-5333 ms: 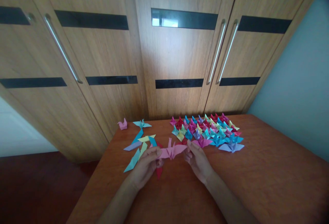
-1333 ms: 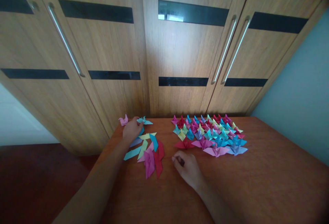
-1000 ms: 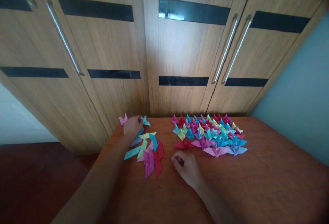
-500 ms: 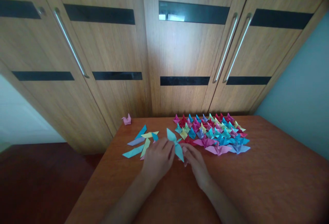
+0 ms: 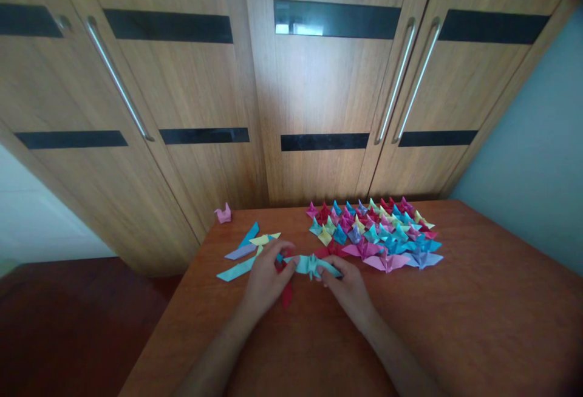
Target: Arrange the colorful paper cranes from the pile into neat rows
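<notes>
A light turquoise origami crane is held level above the table, its wings spread to both sides. My left hand pinches the left wing between thumb and fingers. The right wing is gripped by my right hand, thumb near the crane's body. A red folded paper shows just below my left hand; whether it touches the hand I cannot tell. Folded paper strips in blue, lilac, yellow and turquoise lie left of my left hand, some partly hidden by it.
Rows of several colourful paper cranes stand on the brown table at the back right. A lone pink crane sits at the far left corner. Behind the table rises a wooden wardrobe with metal handles.
The crane has turned from a slanted, nearly upright pose to level, wings now left and right. Both hands have moved slightly apart onto its wings. The red paper has come into view.
</notes>
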Demonstrator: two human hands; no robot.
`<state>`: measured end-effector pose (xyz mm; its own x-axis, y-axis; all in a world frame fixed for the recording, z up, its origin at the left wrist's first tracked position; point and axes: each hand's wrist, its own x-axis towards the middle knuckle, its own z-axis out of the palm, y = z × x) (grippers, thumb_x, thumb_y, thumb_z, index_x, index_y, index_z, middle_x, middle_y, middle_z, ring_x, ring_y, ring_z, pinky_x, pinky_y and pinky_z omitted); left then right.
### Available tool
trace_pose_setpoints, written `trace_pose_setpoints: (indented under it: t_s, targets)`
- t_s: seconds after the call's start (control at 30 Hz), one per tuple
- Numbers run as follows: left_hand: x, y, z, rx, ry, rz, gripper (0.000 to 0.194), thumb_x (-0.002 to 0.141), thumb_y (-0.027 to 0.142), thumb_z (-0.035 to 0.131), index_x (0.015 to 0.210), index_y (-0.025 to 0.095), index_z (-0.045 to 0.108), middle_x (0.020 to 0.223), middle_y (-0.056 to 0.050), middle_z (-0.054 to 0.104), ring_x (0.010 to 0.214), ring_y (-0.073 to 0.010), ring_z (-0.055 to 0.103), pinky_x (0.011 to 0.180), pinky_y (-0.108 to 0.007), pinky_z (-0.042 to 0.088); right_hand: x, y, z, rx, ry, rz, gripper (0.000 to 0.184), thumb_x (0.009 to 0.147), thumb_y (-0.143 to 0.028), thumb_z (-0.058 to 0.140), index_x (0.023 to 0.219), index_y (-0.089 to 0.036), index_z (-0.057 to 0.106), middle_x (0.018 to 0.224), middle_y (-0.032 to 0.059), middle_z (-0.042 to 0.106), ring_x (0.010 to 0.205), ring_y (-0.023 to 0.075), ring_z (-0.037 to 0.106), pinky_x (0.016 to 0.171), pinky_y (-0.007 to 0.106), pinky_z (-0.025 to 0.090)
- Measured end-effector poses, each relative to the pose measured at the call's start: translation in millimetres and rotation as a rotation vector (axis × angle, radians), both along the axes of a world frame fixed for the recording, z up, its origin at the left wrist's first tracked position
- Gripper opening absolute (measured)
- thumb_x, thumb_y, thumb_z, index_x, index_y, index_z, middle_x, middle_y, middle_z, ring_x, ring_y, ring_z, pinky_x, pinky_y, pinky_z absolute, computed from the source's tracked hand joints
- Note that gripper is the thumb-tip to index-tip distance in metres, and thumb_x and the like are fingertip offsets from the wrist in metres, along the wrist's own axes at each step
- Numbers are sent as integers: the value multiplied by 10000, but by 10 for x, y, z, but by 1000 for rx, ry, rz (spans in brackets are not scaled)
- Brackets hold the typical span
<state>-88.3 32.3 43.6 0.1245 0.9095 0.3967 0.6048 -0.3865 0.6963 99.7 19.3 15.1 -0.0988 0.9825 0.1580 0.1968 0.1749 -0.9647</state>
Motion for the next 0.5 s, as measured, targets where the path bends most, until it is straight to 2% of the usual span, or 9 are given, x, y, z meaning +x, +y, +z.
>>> trace_pose_setpoints:
  t_s: [0.07, 0.17, 0.33, 0.5]
  targets:
    - [-26, 16, -18, -171, -92, -146, 140, 817, 278, 543, 890, 193, 627, 884, -38, 655, 831, -183, 605, 748, -277, 467, -2, 1, -5, -8, -15, 36, 167, 789, -302, 563, 725, -172, 647, 649, -8, 611, 605, 133, 517, 566, 225, 374]
    - [-37, -5, -14, -347, -143, -300, 162, 819, 302, 543, 861, 180, 641, 819, -28, 666, 767, -162, 601, 684, -232, 450, 0, 8, -20, -34, -36, 63, 169, 777, -307, 582, 750, -163, 666, 663, -5, 611, 615, 130, 512, 564, 222, 368]
    - [-29, -48, -18, -451, -104, -404, 195, 802, 336, 568, 804, 161, 654, 734, -7, 632, 684, -136, 552, 607, -206, 404, 18, -4, 2, -85, 49, 135, 169, 750, -314, 629, 776, -156, 682, 691, -1, 629, 637, 122, 523, 593, 218, 390]
    - [-20, -73, -16, -626, -404, -483, 198, 796, 348, 606, 777, 154, 638, 720, -27, 631, 667, -133, 553, 608, -209, 405, 64, -57, 68, -260, 328, 261, 256, 750, -413, 650, 743, -157, 646, 657, -6, 602, 589, 97, 501, 529, 196, 361]
